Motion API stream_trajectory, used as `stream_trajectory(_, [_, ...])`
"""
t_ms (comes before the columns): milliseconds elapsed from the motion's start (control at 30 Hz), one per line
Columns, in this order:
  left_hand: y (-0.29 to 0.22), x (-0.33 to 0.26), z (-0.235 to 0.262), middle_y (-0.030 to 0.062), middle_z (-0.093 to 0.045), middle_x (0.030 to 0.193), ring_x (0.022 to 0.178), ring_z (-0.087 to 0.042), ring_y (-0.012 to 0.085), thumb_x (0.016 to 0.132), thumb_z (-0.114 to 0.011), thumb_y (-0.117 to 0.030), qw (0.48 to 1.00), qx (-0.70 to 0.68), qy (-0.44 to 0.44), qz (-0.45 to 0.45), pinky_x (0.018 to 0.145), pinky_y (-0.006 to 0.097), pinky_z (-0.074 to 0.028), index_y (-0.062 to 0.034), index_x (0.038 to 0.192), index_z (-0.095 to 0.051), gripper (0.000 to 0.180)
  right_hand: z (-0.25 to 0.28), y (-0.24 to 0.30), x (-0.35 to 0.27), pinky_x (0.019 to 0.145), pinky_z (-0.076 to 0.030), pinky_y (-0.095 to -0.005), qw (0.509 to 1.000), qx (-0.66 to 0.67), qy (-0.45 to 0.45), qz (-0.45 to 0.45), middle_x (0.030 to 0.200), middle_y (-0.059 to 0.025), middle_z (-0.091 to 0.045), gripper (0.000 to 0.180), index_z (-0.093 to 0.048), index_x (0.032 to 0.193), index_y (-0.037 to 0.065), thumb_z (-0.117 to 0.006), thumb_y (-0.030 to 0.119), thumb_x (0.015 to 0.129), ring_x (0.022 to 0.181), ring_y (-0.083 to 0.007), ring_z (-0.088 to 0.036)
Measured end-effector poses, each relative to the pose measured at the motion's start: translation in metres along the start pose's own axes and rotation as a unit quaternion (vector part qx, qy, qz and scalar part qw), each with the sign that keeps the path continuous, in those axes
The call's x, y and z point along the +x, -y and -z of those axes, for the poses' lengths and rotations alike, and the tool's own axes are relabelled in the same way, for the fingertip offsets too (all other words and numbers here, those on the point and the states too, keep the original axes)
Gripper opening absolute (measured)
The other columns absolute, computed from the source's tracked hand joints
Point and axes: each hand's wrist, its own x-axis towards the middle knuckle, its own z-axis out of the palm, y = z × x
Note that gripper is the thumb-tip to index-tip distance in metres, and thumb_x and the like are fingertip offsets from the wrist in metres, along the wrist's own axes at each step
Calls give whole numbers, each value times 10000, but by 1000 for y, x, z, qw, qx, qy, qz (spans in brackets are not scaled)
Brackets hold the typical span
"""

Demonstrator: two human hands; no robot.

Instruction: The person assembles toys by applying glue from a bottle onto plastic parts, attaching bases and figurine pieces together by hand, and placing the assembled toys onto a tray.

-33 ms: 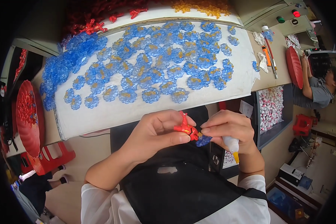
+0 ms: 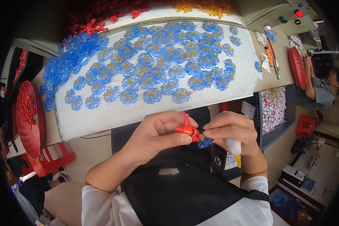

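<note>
My left hand (image 2: 160, 133) is closed on a small red plastic figure (image 2: 186, 129) with yellow and dark markings, held between thumb and fingers above my lap. Against its right side sits a scalloped translucent blue piece (image 2: 205, 142) with a bit of yellow. My right hand (image 2: 231, 132) pinches this piece at its upper edge. Tucked under the same hand's fingers is a white squeeze bottle (image 2: 233, 146), its yellow nozzle pointing down. Fingertips hide part of where red and blue pieces meet.
On the white-covered table (image 2: 101, 124) lie many blue pieces with yellow centres (image 2: 153, 96). Plain blue pieces (image 2: 77, 52) are heaped at left. Red parts (image 2: 92, 27) and yellow parts (image 2: 203, 7) lie behind. A red tray (image 2: 28, 128) stands left; a person (image 2: 324, 90) sits at right.
</note>
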Motion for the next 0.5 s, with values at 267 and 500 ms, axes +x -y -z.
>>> stream_trajectory(267, [-3,3,-1,91,-604,856,754,-588,116,719,-636,-29,1000,0,7,15,679,214,-475,30,966,-546,270,4,3,4,523,-473,-260,999,-31,40,1,790,-96,-587,261,-631,825,13,-690,4,571,661,-193,-590])
stream_trajectory(500, [-4,8,5,89,-605,818,688,-575,102,730,-631,-45,995,-45,58,70,637,207,-472,25,973,-546,267,9,9,7,517,-463,-267,997,-34,71,10,776,-91,-574,242,-620,819,4,-677,6,584,652,-200,-582])
